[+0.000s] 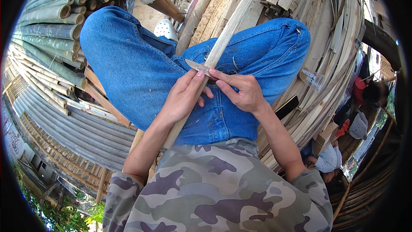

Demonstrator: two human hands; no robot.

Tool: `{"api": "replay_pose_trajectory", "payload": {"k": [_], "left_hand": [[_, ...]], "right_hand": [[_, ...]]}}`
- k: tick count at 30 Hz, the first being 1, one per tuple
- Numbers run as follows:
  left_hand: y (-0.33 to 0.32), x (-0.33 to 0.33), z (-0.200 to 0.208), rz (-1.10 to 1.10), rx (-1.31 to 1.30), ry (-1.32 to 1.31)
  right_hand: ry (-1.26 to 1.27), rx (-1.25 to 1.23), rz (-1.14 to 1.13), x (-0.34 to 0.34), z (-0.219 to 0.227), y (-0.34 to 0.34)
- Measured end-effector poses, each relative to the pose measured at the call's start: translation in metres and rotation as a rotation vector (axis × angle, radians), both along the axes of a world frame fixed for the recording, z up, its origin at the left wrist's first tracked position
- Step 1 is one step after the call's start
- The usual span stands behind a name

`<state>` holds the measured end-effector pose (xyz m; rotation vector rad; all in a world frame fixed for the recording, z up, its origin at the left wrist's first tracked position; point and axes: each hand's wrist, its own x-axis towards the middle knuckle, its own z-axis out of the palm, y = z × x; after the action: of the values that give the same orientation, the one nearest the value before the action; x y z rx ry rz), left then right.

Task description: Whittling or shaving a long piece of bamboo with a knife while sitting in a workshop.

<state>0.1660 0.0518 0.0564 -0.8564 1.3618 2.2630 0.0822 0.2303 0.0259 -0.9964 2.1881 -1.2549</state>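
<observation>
A long pale bamboo strip (221, 43) slants across my lap, from beside my waist up past my knees. My left hand (181, 97) is closed around the strip, with its thumb against the knife. The small knife (196, 65) lies crosswise on the strip, its pointed blade turned to the left. Pinched at the knife's near end, my right hand (243, 90) has its index finger stretched along it. The knife's handle is mostly hidden by my fingers. Both hands are close together above my blue jeans (124, 60).
Stacked green bamboo poles (51, 32) stand at the left. Bundled split strips (326, 90) fill the right, with a clear plastic cup (311, 77) on them. An upright bamboo stump (159, 1) is ahead, near a white shoe (165, 30). Another person (329, 159) is at the lower right.
</observation>
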Motion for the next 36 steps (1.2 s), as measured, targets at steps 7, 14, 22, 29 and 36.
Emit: {"api": "replay_pose_trajectory", "payload": {"k": [7,14,22,29,36], "left_hand": [[-0.004,0.001,-0.009,-0.069,0.019,0.054],[-0.007,0.005,-0.010,-0.147,-0.056,0.086],[-0.003,0.009,-0.005,-0.154,-0.171,0.099],[-0.001,0.008,-0.004,-0.182,-0.301,0.038],[-0.001,0.000,-0.008,-0.145,-0.226,-0.093]], "right_hand": [[0.001,0.004,-0.106,0.008,0.004,-0.003],[0.011,-0.003,0.015,0.003,-0.004,0.006],[-0.064,0.085,0.103,-0.003,0.006,0.003],[-0.002,0.055,0.066,0.002,-0.002,0.002],[0.174,0.217,0.060,0.001,0.007,-0.002]]}}
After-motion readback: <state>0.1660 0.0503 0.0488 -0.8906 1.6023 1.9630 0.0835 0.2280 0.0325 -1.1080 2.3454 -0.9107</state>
